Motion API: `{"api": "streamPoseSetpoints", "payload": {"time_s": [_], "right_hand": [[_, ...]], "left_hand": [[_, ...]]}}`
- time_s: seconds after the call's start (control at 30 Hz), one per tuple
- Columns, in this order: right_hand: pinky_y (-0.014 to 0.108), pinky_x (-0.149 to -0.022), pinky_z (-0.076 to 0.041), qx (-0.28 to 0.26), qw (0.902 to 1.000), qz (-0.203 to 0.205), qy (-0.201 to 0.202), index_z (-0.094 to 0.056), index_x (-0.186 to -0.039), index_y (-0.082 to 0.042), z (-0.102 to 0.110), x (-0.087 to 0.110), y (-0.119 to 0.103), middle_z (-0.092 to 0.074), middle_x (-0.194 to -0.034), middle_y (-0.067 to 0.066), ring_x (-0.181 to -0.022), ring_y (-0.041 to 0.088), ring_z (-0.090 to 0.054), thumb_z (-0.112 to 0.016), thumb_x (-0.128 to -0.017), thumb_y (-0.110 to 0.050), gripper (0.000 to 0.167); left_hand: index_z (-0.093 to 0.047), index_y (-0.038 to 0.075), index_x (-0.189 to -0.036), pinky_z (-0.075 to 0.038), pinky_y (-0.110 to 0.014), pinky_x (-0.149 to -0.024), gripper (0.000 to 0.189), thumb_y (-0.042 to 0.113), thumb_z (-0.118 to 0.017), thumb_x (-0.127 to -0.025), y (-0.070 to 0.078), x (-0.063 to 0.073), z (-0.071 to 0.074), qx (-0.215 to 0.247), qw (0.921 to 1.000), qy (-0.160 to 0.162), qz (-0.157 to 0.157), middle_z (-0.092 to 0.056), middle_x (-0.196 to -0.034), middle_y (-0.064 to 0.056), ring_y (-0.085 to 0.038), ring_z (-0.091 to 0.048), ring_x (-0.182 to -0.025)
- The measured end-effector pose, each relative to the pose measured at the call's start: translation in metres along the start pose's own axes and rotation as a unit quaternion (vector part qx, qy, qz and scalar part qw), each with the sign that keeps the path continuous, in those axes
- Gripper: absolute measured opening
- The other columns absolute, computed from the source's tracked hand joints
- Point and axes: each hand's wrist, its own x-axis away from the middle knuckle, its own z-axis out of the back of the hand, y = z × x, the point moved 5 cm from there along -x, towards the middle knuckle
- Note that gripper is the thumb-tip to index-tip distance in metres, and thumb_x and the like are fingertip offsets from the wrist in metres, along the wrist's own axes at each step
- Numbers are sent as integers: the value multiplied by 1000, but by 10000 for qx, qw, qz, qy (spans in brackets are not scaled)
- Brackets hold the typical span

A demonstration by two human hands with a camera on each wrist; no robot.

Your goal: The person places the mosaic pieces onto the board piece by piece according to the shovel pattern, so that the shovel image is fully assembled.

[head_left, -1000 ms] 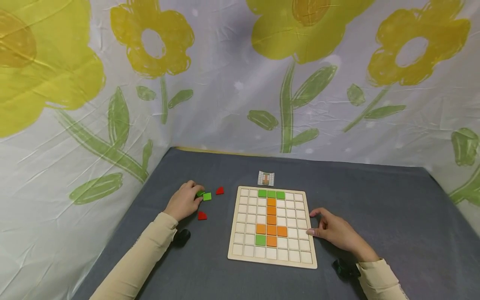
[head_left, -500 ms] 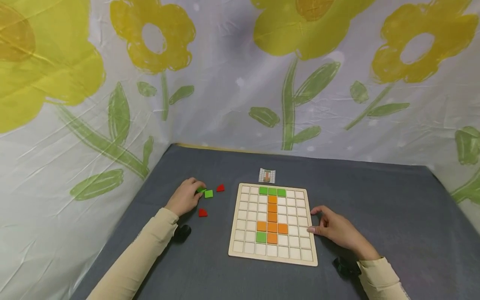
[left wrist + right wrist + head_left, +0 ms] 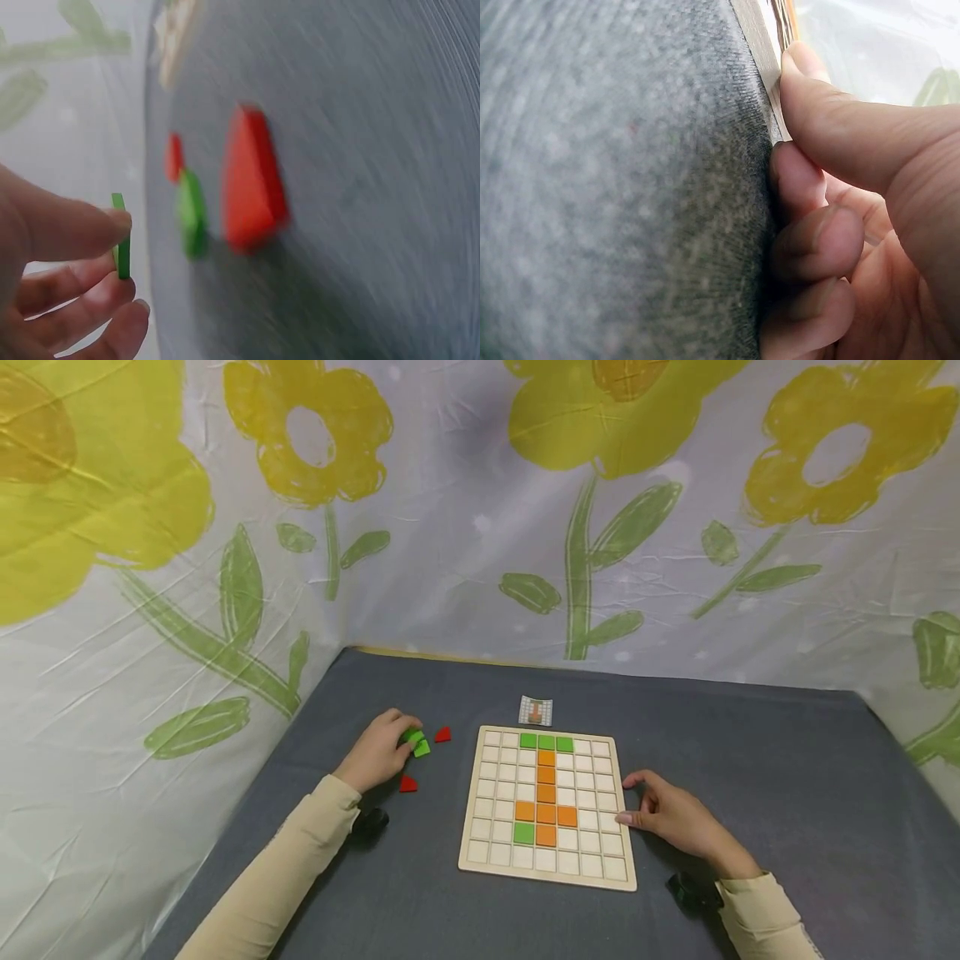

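My left hand pinches a green square tile between thumb and fingers, seen edge-on in the left wrist view. Just below it in the head view is a loose green tile. Two red rounded-corner pieces lie near that hand, one beyond it and one nearer the person. On the right, my other hand holds the edge of a square wooden grid board, its thumb on the rim and the other fingers curled beside it. Green tiles and orange tiles fill some of its squares.
A small printed card with a grid pattern lies behind the board. Dark grey cloth covers the table, and a flower-printed curtain hangs along its back and left side. A black device sits at the right wrist.
My left hand has shifted slightly right, bringing the pinched green tile over beside the loose one, which now sits turned. The right hand stays at the board's edge.
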Motion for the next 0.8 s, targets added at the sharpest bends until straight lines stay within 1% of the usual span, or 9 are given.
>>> {"api": "streamPoseSetpoints", "payload": {"time_s": [0.1, 0.17, 0.23, 0.33, 0.47, 0.53, 0.63, 0.73, 0.8], "right_hand": [[24, -48, -32, -6, 10000, 3, 14, -52, -122, -15, 1, 0, 0, -52, -68, -1, -52, 11, -41, -74, -81, -42, 55], [24, -49, -32, 12, 10000, 60, 13, -52, -123, -14, 1, 0, -1, -52, -68, -2, -53, 11, -41, -73, -81, -43, 55], [24, -49, -33, 26, 10000, 57, 20, -52, -122, -14, 1, 0, -1, -52, -68, -2, -53, 10, -42, -73, -81, -44, 55], [24, -50, -33, 24, 10000, -4, 22, -52, -122, -15, 1, 0, -1, -52, -68, -2, -54, 11, -42, -74, -80, -44, 55], [24, -50, -33, 16, 10000, -71, 32, -52, -122, -14, 1, 0, -1, -52, -69, -1, -54, 11, -42, -74, -80, -44, 56], [24, -50, -33, -9, 10000, -60, 44, -52, -122, -13, 1, 0, -2, -52, -68, -1, -54, 11, -42, -74, -80, -43, 56], [24, -50, -32, -20, 10000, -18, 61, -52, -122, -13, 2, 0, -3, -52, -68, -1, -54, 11, -42, -74, -80, -43, 57], [24, -50, -32, -40, 10000, -21, 57, -52, -122, -13, 2, 0, -3, -52, -68, -1, -54, 11, -42, -75, -80, -43, 56], [24, -50, -32, -60, 10000, -27, 48, -52, -122, -13, 2, 0, -2, -52, -68, -1, -55, 11, -42, -75, -80, -43, 57]], "left_hand": [[-64, 1, -117, -51, -41, -81, 28, 2, -65, -89, 18, -3, 2, 312, 9994, -85, -77, -58, -108, -14, -29, -59, -95], [-63, 2, -118, -51, -40, -79, 28, 3, -65, -89, 33, -5, 4, 474, 9986, -132, -192, -58, -109, -13, -29, -59, -94], [-63, 4, -118, -51, -37, -78, 29, 4, -66, -89, 46, -6, 5, 499, 9979, -135, -377, -57, -110, -12, -28, -59, -94], [-63, 7, -119, -51, -35, -78, 29, 6, -66, -90, 67, -8, 7, 518, 9969, -132, -570, -57, -111, -10, -26, -59, -95], [-63, 8, -119, -51, -34, -81, 28, 7, -65, -91, 92, -10, 5, 481, 9956, -155, -792, -57, -112, -8, -23, -58, -99], [-63, 7, -119, -50, -34, -82, 28, 5, -64, -91, 104, -9, 3, 486, 9940, -196, -964, -57, -112, -8, -22, -57, -100], [-61, 7, -120, -50, -32, -83, 30, 5, -64, -91, 120, -10, -4, 585, 9906, -355, -1182, -57, -114, -8, -19, -56, -101], [-60, 7, -123, -49, -31, -84, 33, 7, -65, -90, 134, -10, -14, 651, 9871, -541, -1356, -56, -116, -7, -17, -54, -101], [-59, 7, -123, -49, -30, -84, 34, 7, -66, -90, 143, -11, -21, 674, 9841, -638, -1514, -56, -116, -6, -18, -54, -100]]}}
